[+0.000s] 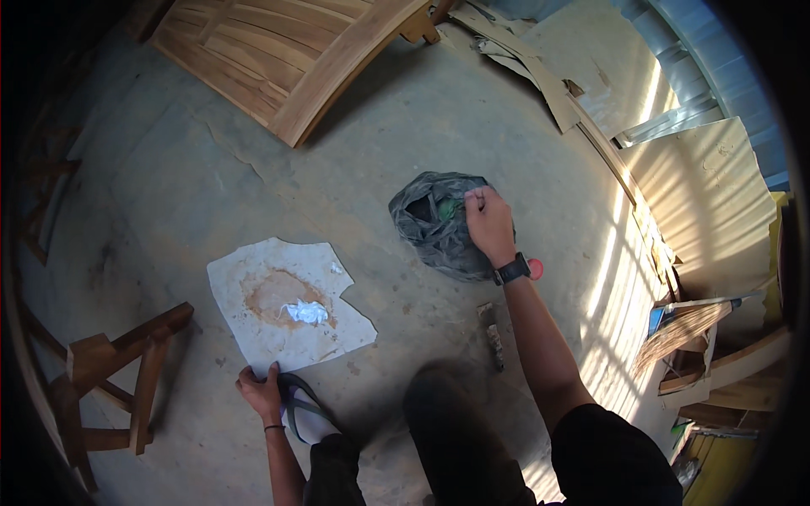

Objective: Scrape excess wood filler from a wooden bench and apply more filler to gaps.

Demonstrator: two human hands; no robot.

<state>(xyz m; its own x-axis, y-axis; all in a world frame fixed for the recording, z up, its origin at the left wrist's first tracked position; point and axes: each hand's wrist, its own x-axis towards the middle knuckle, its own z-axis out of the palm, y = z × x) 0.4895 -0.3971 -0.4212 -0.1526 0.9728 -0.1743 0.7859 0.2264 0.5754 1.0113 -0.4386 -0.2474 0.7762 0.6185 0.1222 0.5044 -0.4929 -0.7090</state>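
A white irregular sheet (245, 337) lies on the floor, with a brown stain and a small heap of bright white material (306, 312) on it. My left hand (260, 393) grips the sheet's near edge between thumb and fingers, beside my sandalled foot. To the right sits a crumpled black plastic bag (439, 244), its mouth open and something green (449, 208) showing inside. My right hand (490, 221) is over the bag's right side with its fingers closed; what they hold, if anything, is hidden. A dark watch (511, 270) is on my right wrist.
A narrow scraper-like tool (491, 337) lies on the floor near my knee. A red round cap-like thing (535, 268) is beside my right wrist. A slatted wooden panel (278, 51) stands ahead, a wooden frame (126, 363) at left, and a straw broom (683, 333) at right.
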